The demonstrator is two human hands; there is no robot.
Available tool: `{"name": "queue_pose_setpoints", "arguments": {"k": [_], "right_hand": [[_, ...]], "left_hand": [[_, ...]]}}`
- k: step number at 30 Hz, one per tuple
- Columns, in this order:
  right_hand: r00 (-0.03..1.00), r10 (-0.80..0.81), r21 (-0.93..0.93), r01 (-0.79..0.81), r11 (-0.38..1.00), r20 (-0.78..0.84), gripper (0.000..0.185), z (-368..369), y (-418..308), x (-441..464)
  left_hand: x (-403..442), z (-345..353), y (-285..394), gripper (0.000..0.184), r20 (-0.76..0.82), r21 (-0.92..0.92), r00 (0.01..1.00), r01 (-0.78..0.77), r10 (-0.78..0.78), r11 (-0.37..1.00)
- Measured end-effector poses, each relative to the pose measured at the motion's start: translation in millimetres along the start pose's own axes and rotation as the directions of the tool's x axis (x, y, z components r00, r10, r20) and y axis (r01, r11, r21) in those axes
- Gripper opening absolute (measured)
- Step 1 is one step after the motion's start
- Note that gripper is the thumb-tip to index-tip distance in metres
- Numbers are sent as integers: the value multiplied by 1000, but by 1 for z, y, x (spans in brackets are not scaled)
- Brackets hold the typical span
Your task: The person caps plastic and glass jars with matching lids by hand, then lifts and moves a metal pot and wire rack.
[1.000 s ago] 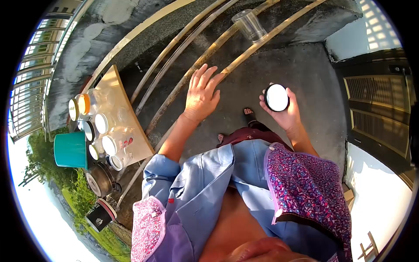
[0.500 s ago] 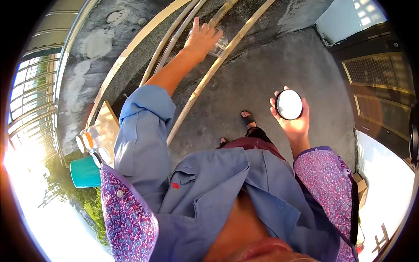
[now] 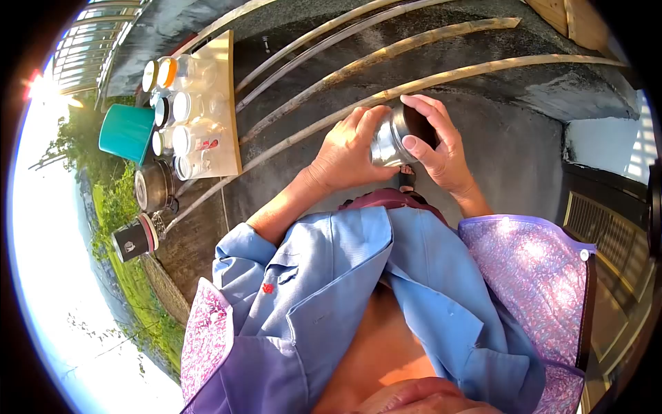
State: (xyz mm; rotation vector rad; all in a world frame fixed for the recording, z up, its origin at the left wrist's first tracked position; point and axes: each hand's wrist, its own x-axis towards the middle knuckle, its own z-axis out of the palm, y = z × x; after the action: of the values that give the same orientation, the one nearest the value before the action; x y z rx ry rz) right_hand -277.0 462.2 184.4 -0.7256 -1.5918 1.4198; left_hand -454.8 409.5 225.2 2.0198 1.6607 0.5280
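A clear jar (image 3: pixel 388 143) is tipped on its side in front of my body, its mouth toward the right. My left hand (image 3: pixel 350 148) is wrapped round the jar's body. On the mouth end sits a dark lid (image 3: pixel 418 127), and the fingers and thumb of my right hand (image 3: pixel 443 148) grip its edge. The lid's far side is partly hidden by my fingers.
Several lidded clear jars (image 3: pixel 198 105) stand on a wooden board (image 3: pixel 224 103) at the left, beside a teal bucket (image 3: pixel 127 131) and a metal pot (image 3: pixel 153 186). Long bamboo poles (image 3: pixel 386 94) cross ahead of my hands. A louvred door (image 3: pixel 600 224) is at the right.
My left hand has taken the clear jar from the poles and brought it back to my front. My right hand has brought the lid onto the jar's mouth. The view has turned.
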Motion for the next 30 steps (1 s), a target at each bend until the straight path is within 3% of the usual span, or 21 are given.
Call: {"name": "queue_pose_setpoints", "arguments": {"k": [3,5,7,10,14,16,18,19,21,22,23,24,26,27,29,30], "right_hand": [[984,-33,9,32,999,176,52,20,-5,-2],[958,-44,54,29,998,283,53,13,-12,-1],[874,-168,104,135,985,456,54,21,-14,4],[754,-257,168,196,966,605,53,46,-20,8],[591,-311,252,182,950,744,52,98,-31,5],[528,-303,258,159,953,794,51,123,-35,-4],[557,-195,187,73,980,807,48,125,-32,-5],[570,-136,145,30,989,811,46,139,-34,-12],[648,-54,8,73,997,760,41,158,-30,-27],[684,-10,-30,47,998,729,40,170,-28,-38],[720,31,-69,23,997,693,39,181,-26,-47],[708,31,-75,31,997,706,39,186,-19,-53],[635,267,-105,-282,954,725,40,190,-8,-62],[623,269,-115,-276,954,735,40,193,-8,-64],[520,231,3,-410,912,822,44,197,-12,-66],[450,186,35,-439,898,873,46,200,-15,-65]], "left_hand": [[-38,-8,0,84,-3,-49,988,152,-153,987],[-53,-5,10,86,-32,-200,983,173,-183,964],[-75,-5,9,89,-69,-289,972,196,-224,937],[-109,-12,4,86,146,-717,957,276,-249,640],[-163,3,-21,85,63,-885,969,164,-237,436],[-191,4,-12,85,7,-904,937,156,-350,399],[-194,25,-5,84,-86,-903,865,143,-495,406],[-206,24,0,86,-171,-848,807,171,-565,501],[-217,28,11,89,-441,-509,649,388,-620,768],[-223,39,7,95,-555,-356,590,468,-586,809],[-232,42,7,95,-564,-369,574,468,-594,803],[-240,44,8,96,-526,-384,571,502,-630,775],[-258,46,8,96,-447,-410,600,523,-664,748],[-274,42,3,96,-454,-421,587,522,-671,741],[-307,23,-9,92,-232,-632,759,358,-608,687],[-319,11,-20,87,-97,-857,794,240,-600,456]]}}
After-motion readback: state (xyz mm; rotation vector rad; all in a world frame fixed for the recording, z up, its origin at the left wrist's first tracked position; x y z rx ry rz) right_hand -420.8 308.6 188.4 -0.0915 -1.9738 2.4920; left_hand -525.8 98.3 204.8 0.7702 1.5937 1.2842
